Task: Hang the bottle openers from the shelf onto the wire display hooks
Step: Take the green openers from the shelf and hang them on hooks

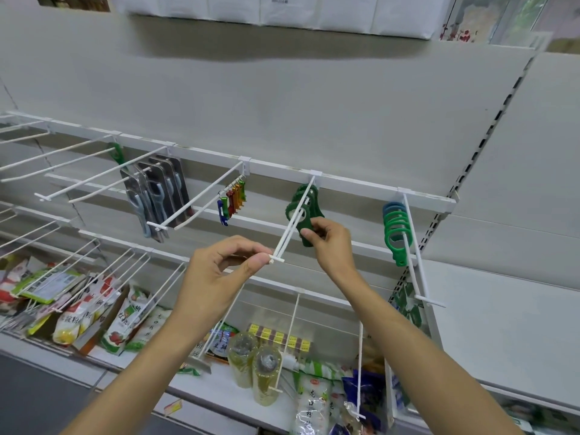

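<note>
A white wire display hook [295, 219] juts out from the rail at centre. My left hand [226, 262] pinches its front tip. My right hand [328, 238] grips a dark green bottle opener [306, 237] that is threaded on this hook, just in front of several more dark green openers [301, 199] hanging near the rail. Light green and blue ring-shaped openers [396, 229] hang on the hook to the right. Small coloured keychain openers [233, 200] hang on the hook to the left.
Carded peelers [157, 189] hang further left, with bare wire hooks [62, 164] beyond them. A lower row of hooks [293, 334] sticks out over a shelf holding food packets [84, 318] and bottles [265, 375]. Grey back panels rise behind.
</note>
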### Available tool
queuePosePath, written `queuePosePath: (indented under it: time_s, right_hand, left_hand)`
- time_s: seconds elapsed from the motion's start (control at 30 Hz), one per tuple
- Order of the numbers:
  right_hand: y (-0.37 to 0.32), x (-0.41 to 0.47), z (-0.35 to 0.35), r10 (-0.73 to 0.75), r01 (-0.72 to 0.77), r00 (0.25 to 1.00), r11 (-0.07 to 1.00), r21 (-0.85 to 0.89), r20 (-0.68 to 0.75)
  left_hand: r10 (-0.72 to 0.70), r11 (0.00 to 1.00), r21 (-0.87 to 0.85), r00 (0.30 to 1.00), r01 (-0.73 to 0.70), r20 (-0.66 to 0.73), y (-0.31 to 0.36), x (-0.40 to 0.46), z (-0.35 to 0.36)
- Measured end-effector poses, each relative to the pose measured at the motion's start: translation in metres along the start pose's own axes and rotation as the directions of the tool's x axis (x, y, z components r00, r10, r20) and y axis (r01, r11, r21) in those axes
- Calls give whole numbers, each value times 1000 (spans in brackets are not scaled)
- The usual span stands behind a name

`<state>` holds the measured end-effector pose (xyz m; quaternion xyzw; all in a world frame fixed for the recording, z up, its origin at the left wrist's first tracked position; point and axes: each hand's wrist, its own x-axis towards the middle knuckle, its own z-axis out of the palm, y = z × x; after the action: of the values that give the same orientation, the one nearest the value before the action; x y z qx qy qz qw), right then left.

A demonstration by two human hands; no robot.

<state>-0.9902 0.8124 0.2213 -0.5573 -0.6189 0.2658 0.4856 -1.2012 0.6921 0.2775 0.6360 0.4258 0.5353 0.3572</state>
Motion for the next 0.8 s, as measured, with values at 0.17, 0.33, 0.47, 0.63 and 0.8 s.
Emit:
queuePosePath:
  time_s: [0.17, 0.33, 0.47, 0.63, 0.8]
  right_hand:
    - [11, 18, -1, -3, 3, 1000, 1000, -3, 15]
    - [17, 22, 1, -13, 13, 1000, 1000, 3, 19]
    - [16, 21, 1, -25, 24, 1000, 1000, 7, 17]
    - [18, 20, 1, -42, 42, 999, 999, -23, 12]
    - [20, 22, 3, -45, 45, 999, 999, -30, 10]
  left_hand:
    - [13, 1000, 23, 1000, -13, 9, 2, 1, -1]
    - [7, 1000, 13, 1000, -7, -2, 0, 2, -1]
    - [11, 1000, 24, 1000, -10, -12, 0, 0, 1]
    - [2, 1000, 18, 1000, -1, -18, 1, -2, 1]
    - [-2, 1000, 18, 1000, 3, -13, 3, -3, 1]
